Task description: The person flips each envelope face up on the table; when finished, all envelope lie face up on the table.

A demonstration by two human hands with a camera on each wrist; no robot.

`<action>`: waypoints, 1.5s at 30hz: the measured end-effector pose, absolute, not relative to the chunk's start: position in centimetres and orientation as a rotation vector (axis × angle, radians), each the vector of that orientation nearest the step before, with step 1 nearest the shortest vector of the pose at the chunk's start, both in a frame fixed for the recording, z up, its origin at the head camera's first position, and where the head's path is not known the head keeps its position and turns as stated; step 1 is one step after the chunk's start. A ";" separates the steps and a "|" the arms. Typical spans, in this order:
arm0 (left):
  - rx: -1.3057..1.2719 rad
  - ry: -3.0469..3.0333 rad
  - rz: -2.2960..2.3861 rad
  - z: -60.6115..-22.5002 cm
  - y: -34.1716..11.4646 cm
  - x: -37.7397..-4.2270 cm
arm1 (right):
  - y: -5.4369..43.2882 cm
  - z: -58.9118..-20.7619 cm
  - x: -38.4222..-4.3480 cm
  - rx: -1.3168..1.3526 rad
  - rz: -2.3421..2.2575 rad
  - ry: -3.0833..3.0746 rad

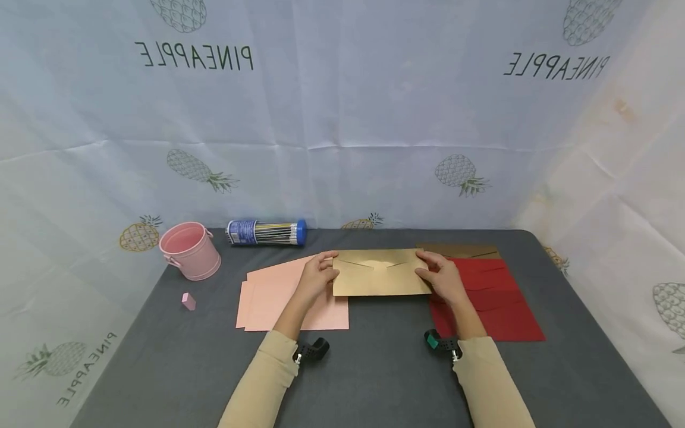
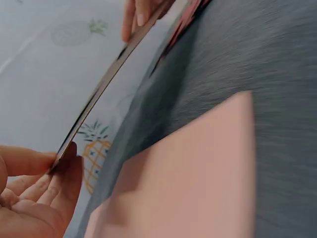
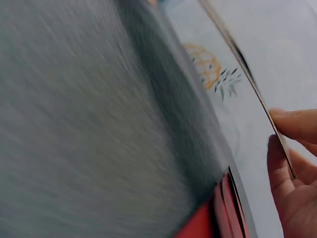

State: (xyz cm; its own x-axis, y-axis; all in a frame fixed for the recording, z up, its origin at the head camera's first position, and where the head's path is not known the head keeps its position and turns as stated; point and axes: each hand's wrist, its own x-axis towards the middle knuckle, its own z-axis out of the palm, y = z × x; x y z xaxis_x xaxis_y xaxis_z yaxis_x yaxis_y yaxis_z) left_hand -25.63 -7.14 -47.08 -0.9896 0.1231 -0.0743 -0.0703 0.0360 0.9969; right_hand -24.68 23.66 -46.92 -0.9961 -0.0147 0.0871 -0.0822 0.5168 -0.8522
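Note:
A gold envelope point(image 1: 381, 282) is held up off the table between both hands, its slitted flap side facing me in the head view. My left hand point(image 1: 318, 279) pinches its left end, thumb on the near face and fingers behind. At the other end my right hand point(image 1: 441, 276) pinches it the same way. Both wrist views show the envelope nearly edge-on as a thin strip. Pink paper sheets point(image 1: 289, 306) lie overlapping beneath the left hand. Under the right hand are red envelopes point(image 1: 495, 297), with a brown-gold envelope point(image 1: 460, 251) partly behind them.
A pink bucket point(image 1: 195, 261) stands at the back left, with a small pink block point(image 1: 188, 301) in front of it. A clear tube of pencils point(image 1: 267, 232) with a blue cap lies along the back edge. Behind the grey table point(image 1: 374, 368) hangs a pineapple-print cloth point(image 1: 342, 113).

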 end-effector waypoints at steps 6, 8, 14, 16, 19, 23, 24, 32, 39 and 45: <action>0.015 2.043 2.083 -47.1 -5.7 -29.6 | 25.0 -46.9 -27.8 0.085 1.380 -2.722; 0.019 2.028 2.086 -47.5 -5.6 -30.2 | 25.2 -47.1 -28.4 0.076 1.375 -2.752; 0.108 2.075 2.077 -48.2 -6.0 -31.0 | 25.2 -47.2 -29.1 0.089 1.356 -2.798; 0.106 2.101 2.063 -48.3 -6.1 -31.2 | 25.0 -47.1 -29.3 0.107 1.335 -2.792; 0.056 2.148 2.016 -48.4 -6.2 -31.4 | 24.6 -47.0 -29.5 0.125 1.287 -2.797; 0.023 2.207 1.964 -48.3 -6.5 -31.5 | 23.9 -47.2 -29.8 0.135 1.221 -2.824; 0.015 2.225 1.950 -48.3 -6.5 -31.6 | 23.7 -47.2 -29.9 0.138 1.204 -2.829; -0.065 2.397 1.857 -48.4 -6.0 -31.9 | 22.5 -47.7 -30.7 0.126 1.118 -2.866; -0.046 2.585 1.755 -48.7 -5.5 -31.8 | 22.1 -47.6 -31.1 0.131 1.007 -2.902; -0.069 2.713 1.688 -48.8 -5.5 -31.5 | 21.9 -47.6 -31.3 0.201 0.946 -2.930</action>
